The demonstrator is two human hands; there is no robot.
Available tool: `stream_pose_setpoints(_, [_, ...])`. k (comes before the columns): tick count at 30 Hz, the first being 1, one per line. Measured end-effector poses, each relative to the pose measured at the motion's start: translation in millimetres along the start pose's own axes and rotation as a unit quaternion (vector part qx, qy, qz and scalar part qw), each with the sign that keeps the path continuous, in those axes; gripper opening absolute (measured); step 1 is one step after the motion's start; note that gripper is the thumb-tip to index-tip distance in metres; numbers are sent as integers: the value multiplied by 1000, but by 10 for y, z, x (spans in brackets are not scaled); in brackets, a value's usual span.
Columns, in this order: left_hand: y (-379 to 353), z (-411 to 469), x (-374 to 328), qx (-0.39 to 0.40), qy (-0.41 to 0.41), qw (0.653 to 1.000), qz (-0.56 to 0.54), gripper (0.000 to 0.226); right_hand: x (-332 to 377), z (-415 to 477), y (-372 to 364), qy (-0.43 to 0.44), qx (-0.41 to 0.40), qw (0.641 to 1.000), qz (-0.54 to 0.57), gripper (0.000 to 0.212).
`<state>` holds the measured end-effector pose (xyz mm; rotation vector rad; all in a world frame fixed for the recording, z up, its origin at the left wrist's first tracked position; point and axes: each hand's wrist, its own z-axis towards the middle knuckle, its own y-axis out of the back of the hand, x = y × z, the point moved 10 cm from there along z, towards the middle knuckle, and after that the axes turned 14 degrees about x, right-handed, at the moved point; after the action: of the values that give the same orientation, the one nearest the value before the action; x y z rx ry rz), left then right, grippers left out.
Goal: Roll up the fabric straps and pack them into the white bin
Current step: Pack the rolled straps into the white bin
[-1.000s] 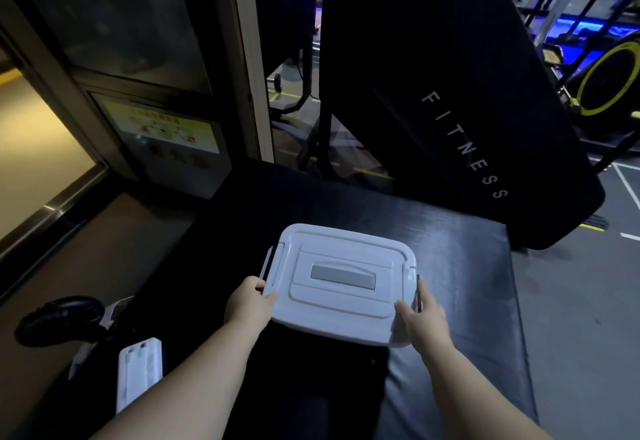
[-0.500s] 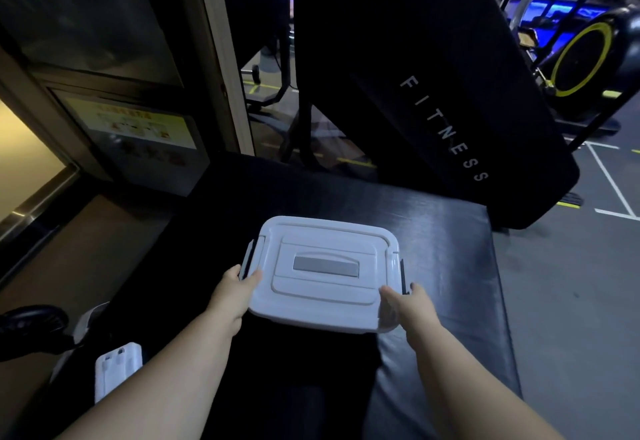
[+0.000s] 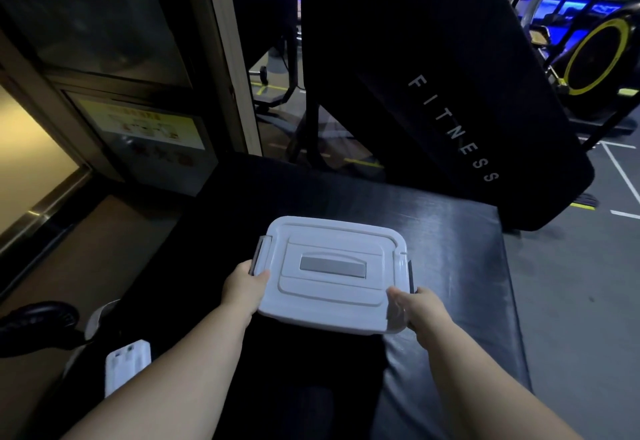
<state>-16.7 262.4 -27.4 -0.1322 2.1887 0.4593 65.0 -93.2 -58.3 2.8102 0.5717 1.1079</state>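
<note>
A white bin [image 3: 332,273] with its lid on and a grey handle inset sits over the black padded bench [image 3: 450,252]. My left hand [image 3: 244,285] grips the bin's left side at the latch. At the near right corner my right hand [image 3: 417,308] holds the bin, thumb on the lid. No fabric straps show in this view; the inside of the bin is hidden by the lid.
A tall black pad marked FITNESS [image 3: 453,131] leans behind the bench. A glass door frame [image 3: 225,59] stands at the left. A small white device [image 3: 127,365] and a dark shoe [image 3: 38,323] lie low left. Gym machines with a yellow wheel [image 3: 595,55] stand far right.
Both hands stay on the bin's sides. The camera view has shifted slightly, and the bin has kept its place between my hands on the bench.
</note>
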Motion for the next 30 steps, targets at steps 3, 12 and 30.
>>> stream_pose_setpoints(3, [-5,-18,-31,-4,-14,1000,19,17,38,-11,6,0,-6,1000,-16,34])
stream_pose_setpoints(12, [9,10,41,6,-32,999,36,38,66,-74,-8,6,-14,999,-34,40])
stream_pose_setpoints(30, [39,57,-16,-51,-28,985,162,37,219,-242,-26,40,-48,995,-83,50])
